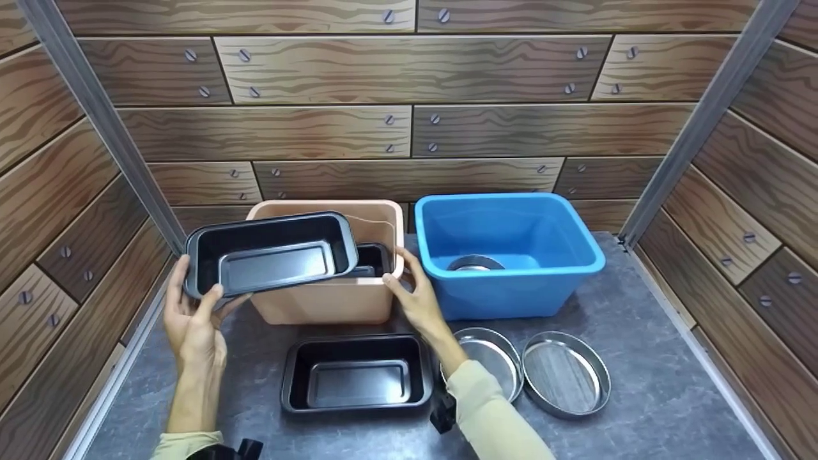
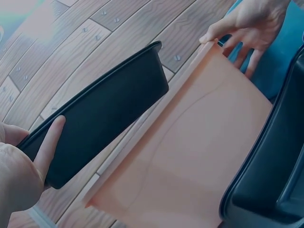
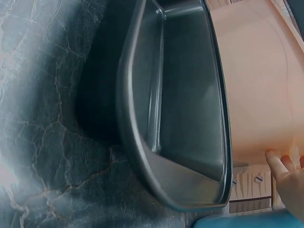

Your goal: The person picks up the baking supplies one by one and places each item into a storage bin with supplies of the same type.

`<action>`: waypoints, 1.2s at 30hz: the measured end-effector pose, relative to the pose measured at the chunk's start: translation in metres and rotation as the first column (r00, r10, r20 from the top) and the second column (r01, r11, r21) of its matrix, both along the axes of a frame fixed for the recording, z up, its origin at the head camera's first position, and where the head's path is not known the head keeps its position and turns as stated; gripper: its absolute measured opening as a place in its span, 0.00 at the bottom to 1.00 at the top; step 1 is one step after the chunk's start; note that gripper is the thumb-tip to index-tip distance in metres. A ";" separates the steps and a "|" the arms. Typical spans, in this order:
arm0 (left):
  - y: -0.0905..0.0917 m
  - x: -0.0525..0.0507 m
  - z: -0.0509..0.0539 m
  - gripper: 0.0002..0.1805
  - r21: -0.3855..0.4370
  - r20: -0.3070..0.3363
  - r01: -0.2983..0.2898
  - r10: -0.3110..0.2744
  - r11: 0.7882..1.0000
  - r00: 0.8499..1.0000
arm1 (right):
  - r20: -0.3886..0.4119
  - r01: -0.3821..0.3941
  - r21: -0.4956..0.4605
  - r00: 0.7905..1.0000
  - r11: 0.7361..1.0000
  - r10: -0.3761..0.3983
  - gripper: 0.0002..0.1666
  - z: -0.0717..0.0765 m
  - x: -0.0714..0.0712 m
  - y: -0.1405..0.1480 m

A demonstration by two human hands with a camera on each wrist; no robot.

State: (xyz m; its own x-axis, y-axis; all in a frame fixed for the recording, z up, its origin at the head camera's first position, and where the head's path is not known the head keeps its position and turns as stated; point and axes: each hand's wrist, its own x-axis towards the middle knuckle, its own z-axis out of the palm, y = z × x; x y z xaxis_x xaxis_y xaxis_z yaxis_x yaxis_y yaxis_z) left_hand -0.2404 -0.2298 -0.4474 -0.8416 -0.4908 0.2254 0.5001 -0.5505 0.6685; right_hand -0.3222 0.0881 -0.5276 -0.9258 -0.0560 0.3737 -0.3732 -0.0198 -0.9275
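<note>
My left hand (image 1: 197,329) holds a dark loaf pan (image 1: 275,265) by its left end, tilted above the front left of a peach plastic bin (image 1: 319,305). The left wrist view shows the pan's dark underside (image 2: 104,118) with a finger along it. At the bin's right front corner my right hand (image 1: 418,305) grips the rim, thumb in front and fingers along the right side. Inside the bin, another dark loaf pan (image 1: 376,254) is partly hidden by the held one. A third loaf pan (image 1: 358,383) lies on the table in front of the bin.
To the right stands a blue bin (image 1: 505,295) with a round metal pan (image 1: 476,262) inside. Two round metal pans (image 1: 565,374) lie side by side before it, the left one partly behind my right forearm. Wood-patterned walls (image 1: 409,70) enclose the grey table (image 1: 664,383).
</note>
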 end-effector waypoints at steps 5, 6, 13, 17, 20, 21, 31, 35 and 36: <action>0.008 -0.007 0.001 0.40 -0.045 0.017 0.016 -0.015 0.999 1.000 | -0.007 -0.007 -0.013 1.000 1.000 0.007 0.37 -0.002 0.000 -0.001; 0.010 -0.009 0.001 0.40 -0.057 0.018 0.019 -0.018 0.998 1.000 | -0.003 -0.005 -0.016 1.000 1.000 0.005 0.37 -0.002 0.001 -0.001; 0.026 -0.020 0.003 0.42 -0.119 0.038 0.017 -0.012 0.993 0.999 | 0.007 0.015 -0.002 1.000 1.000 -0.015 0.37 0.000 0.001 -0.002; 0.034 -0.026 0.000 0.41 -0.160 0.058 0.016 -0.007 0.987 0.998 | 0.002 0.022 0.005 1.000 1.000 -0.022 0.37 -0.001 0.001 -0.003; 0.040 -0.029 -0.002 0.41 -0.201 0.069 0.027 -0.013 0.979 0.998 | 0.011 0.030 0.014 0.999 0.999 -0.030 0.37 0.000 0.001 -0.003; 0.043 -0.029 -0.003 0.42 -0.216 0.072 0.031 -0.015 0.976 0.997 | 0.013 0.031 0.018 0.999 0.999 -0.031 0.37 -0.001 0.001 -0.003; 0.060 -0.040 -0.012 0.41 -0.271 0.095 0.075 -0.051 0.959 0.994 | 0.005 0.034 0.006 0.999 0.999 -0.034 0.36 -0.004 0.001 -0.003; 0.064 -0.045 -0.016 0.41 -0.255 0.105 0.090 -0.064 0.963 0.992 | 0.000 0.031 0.006 1.000 1.000 -0.031 0.36 -0.004 0.001 -0.002; 0.064 -0.047 -0.017 0.41 -0.257 0.109 0.093 -0.067 0.962 0.992 | 0.000 0.030 0.007 1.000 1.000 -0.030 0.36 -0.005 0.000 -0.002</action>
State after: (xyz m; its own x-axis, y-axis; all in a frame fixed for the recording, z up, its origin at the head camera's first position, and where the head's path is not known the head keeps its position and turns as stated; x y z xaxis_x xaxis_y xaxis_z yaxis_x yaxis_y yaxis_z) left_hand -0.2870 -0.1654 -0.4645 -0.9000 -0.3561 0.2512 0.3864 -0.3856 0.8379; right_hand -0.3218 0.0860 -0.5322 -0.9271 -0.0310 0.3735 -0.3736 -0.0024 -0.9276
